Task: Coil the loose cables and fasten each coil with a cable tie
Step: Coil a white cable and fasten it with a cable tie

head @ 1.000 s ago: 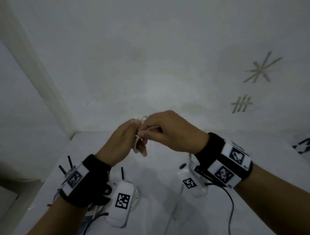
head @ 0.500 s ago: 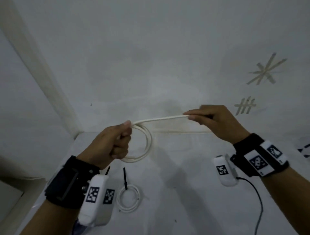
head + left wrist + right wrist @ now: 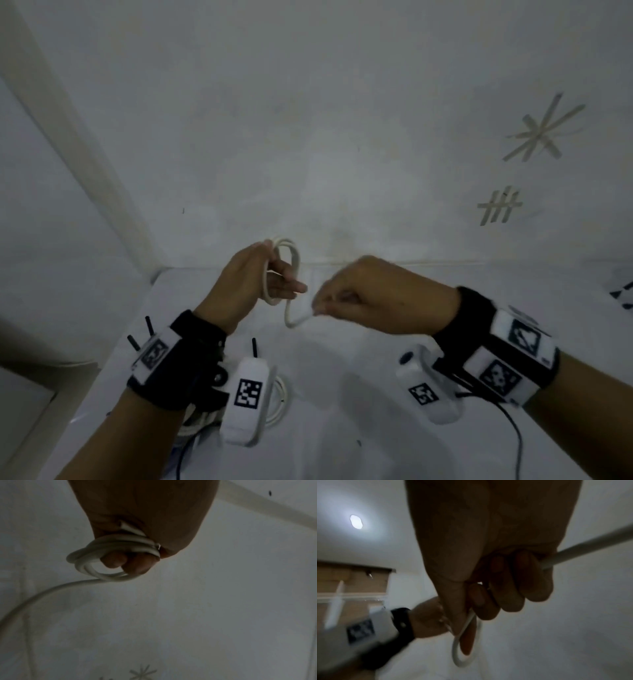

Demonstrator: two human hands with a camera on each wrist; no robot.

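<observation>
Left hand: raised over the bench, fingers through the white cable's coil, thumb pressed on the stacked loops; gripping the coil.
Left hand, wrist view: several turns of cable bunched at the thumb base, two fingertips poking through the loops, one strand trailing off low to the left.
Right hand: just beside the left hand, level with it, fingers curled, thumb and forefinger pinching the cable's free run.
Right hand, wrist view: fingers folded over the cable, which leaves the fist as a narrow loop below; blurred.
Cable slack: short U-shaped sag hanging between the two hands, lowest point below the left hand's fingertips.
Cable height: held in the air, clear of the bench.
Second coil: white, lying flat on the bench below the left wrist, mostly hidden by the wrist camera.
Black sticks: thin, upright-looking, near the left wrist; whether cable ties cannot be told.
Right wrist camera: white, with a dark lead running down from it.
Wall: pale, behind both hands, with tape marks up and to the right of the right hand.
</observation>
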